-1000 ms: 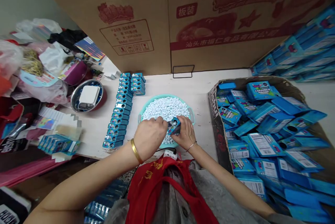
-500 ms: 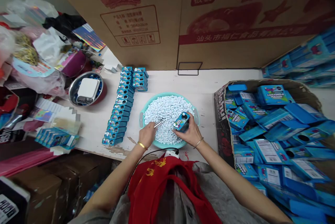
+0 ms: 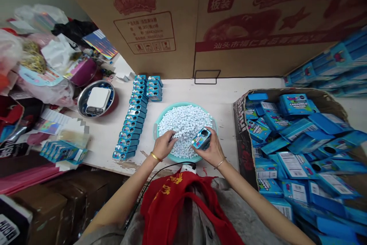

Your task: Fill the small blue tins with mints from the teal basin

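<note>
A turquoise basin (image 3: 156, 122) full of small white candies (image 3: 187, 119) stands in front of me on the table. My left hand (image 3: 164, 145) is closed at the basin's left side, its fingertips among the candies. It grips a small metal scoop, now nearly hidden by fingers and candies. My right hand (image 3: 211, 148) holds a small blue candy box (image 3: 201, 138) tilted over the basin's right side. A dark round hole shows in the top of that box.
Left of the basin stand rows of blue boxes (image 3: 130, 129). Further left, a metal bowl (image 3: 82, 103) holds a white device (image 3: 99, 98). A large carton (image 3: 243, 138) on the right holds many blue boxes. Big brown cartons (image 3: 160, 61) close off the back, with a black wire frame (image 3: 205, 83) before them.
My left hand has moved slightly in, and the scoop's shiny metal no longer shows, sunk among the candies. My right hand with the box has shifted slightly down and right.
</note>
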Available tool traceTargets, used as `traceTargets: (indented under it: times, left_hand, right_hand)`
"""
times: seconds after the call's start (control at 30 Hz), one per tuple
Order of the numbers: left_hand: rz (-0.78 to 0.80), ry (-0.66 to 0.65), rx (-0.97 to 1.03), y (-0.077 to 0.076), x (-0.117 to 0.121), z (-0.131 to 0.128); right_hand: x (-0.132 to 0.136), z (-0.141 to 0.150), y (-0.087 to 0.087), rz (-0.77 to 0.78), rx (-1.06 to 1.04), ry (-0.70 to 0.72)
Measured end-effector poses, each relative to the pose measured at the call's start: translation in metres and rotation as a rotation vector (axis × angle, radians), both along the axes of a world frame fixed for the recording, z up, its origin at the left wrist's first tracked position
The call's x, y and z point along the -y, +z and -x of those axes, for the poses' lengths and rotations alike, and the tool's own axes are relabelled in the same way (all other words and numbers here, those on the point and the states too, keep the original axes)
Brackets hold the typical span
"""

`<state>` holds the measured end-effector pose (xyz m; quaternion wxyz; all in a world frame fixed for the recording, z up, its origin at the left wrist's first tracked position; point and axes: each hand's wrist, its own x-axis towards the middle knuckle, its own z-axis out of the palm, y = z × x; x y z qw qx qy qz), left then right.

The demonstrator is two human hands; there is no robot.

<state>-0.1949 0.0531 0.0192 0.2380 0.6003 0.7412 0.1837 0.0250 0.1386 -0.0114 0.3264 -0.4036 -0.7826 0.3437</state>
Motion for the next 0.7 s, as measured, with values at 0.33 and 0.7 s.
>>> traceTargets:
  times: [0.33, 0.7]
  left_hand:
    - [0.032, -0.228, -0.166, 0.103, -0.005, -0.003]
    - [0.294, -0.316, -0.631, 0.184, -0.030, -0.062]
  right_hand:
    - [0.001, 0.006, -0.003, -0.210, 0.093, -0.040]
    - [0.014, 0.027, -0.001, -0.276, 0.022, -0.021]
